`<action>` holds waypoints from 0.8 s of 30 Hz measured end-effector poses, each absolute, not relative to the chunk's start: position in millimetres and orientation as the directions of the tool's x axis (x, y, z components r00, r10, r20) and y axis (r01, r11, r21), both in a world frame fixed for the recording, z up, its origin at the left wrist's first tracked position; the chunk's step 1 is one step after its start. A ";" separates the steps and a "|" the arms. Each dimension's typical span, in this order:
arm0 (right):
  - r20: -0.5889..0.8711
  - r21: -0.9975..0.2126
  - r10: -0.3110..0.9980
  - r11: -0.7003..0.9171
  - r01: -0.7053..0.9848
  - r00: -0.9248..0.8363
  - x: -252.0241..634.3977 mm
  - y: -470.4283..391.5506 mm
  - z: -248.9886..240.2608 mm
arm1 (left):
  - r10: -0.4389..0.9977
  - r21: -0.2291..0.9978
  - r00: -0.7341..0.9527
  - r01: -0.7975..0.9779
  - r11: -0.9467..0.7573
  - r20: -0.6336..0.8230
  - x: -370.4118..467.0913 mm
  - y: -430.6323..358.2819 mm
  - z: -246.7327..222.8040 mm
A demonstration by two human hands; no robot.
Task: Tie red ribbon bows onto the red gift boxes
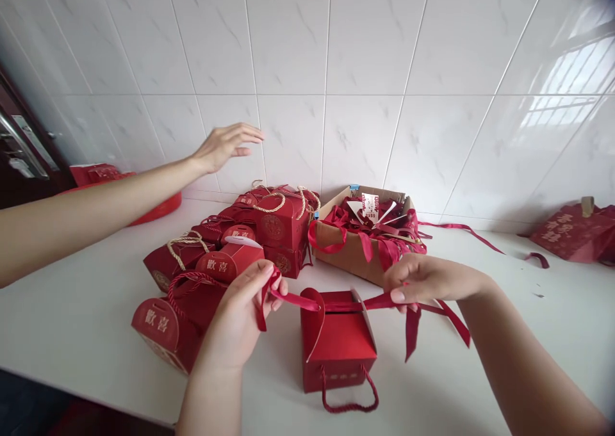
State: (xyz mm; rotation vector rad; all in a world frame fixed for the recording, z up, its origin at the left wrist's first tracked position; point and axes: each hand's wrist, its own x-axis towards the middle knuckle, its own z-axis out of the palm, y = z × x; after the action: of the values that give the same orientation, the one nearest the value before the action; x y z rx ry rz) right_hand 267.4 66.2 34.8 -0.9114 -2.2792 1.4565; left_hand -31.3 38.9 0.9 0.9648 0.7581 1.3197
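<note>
A small red gift box [336, 346] stands on the white table, its cord handle hanging at the front. A red ribbon [298, 300] passes through the box's raised top flaps and is stretched out to both sides. Left of the box, my left hand [252, 292] pinches one end of the ribbon between thumb and fingers. My right hand [427, 282] grips the other side of it, right of the box, with loose tails hanging below.
Several red boxes with cord handles [283, 221] are grouped at left and behind. A cardboard box of ribbons [355, 250] is near the tiled wall. Another person's hand [228, 145] reaches over from the left. A red bag [571, 231] lies far right.
</note>
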 end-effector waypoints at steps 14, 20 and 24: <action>0.374 -0.927 0.690 0.261 -0.268 -0.620 253.4 59.5 29.4 | 0.972 0.858 0.188 -0.514 -0.026 0.142 -17.2 38.4 50.8; 0.396 -0.918 0.787 0.338 -0.207 -0.473 254.5 52.5 43.8 | 0.918 0.929 0.216 -0.239 -0.281 0.333 -4.2 36.9 64.3; 0.511 -0.859 0.799 0.462 -0.221 -0.319 253.6 46.7 49.2 | 0.887 0.899 0.148 -0.044 -0.436 0.437 4.0 34.5 71.9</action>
State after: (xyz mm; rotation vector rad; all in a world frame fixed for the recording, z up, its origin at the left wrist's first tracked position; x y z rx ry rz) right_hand 253.6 46.7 49.2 -0.5188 -1.5719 1.1182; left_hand 4.0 34.5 71.9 1.5944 0.8352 1.4117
